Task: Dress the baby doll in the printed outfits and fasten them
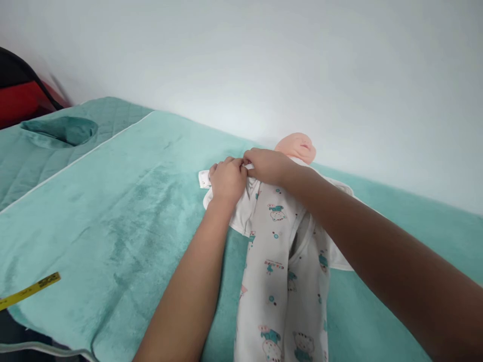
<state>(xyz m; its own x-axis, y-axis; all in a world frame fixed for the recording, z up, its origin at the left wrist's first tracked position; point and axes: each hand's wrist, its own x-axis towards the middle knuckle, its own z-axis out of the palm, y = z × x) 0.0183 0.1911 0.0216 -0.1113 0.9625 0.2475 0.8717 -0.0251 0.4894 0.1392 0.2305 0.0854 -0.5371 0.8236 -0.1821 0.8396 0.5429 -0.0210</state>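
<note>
A baby doll (298, 146) lies on its back on a teal towel (113, 211), dressed in a white romper (283, 261) printed with small teal cartoon figures. My left hand (226, 178) is closed on the romper's cloth at the doll's left shoulder. My right hand (266, 165) pinches the same edge of cloth right beside it, fingertips touching the left hand's. Both hands sit just below the doll's head. The doll's arms and chest are hidden under my hands and forearms.
A quilted teal mat (45, 151) with a folded pocket (62, 129) lies at the left. A yellow measuring tape (30, 290) rests at the towel's near left edge. A red and black object (20, 95) stands at the far left. A white wall runs behind.
</note>
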